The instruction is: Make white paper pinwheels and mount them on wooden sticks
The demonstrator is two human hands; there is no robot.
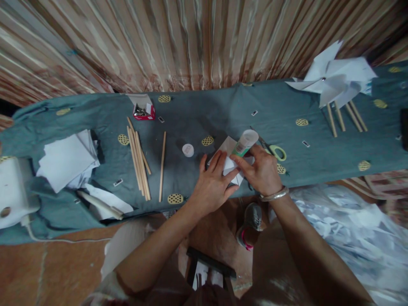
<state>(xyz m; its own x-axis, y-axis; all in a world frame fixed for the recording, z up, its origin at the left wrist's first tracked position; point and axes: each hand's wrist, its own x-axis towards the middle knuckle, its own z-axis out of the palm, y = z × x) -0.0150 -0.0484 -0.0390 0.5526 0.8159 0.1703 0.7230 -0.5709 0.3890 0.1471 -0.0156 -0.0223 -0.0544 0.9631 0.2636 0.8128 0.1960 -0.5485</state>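
Observation:
My left hand [211, 185] lies on a folded sheet of white paper [236, 176], fingers spread and pressing it to the cloth. In my right hand [264, 171] is a white and green glue stick [247, 142], tilted over the same paper. Part of the paper and the lower end of the glue stick are hidden by my fingers. Scissors with light green handles [279, 153] lie just beyond my right hand. To the left of the paper sits a small round white cap-like piece [188, 150].
Wooden sticks [137, 163] and a red box of small metal pieces [144, 111] lie on the left. Farther left are stacked white paper sheets [68, 159] and a white device [15, 191] with a cord. Paper pinwheels [334, 76] on sticks rest at the right.

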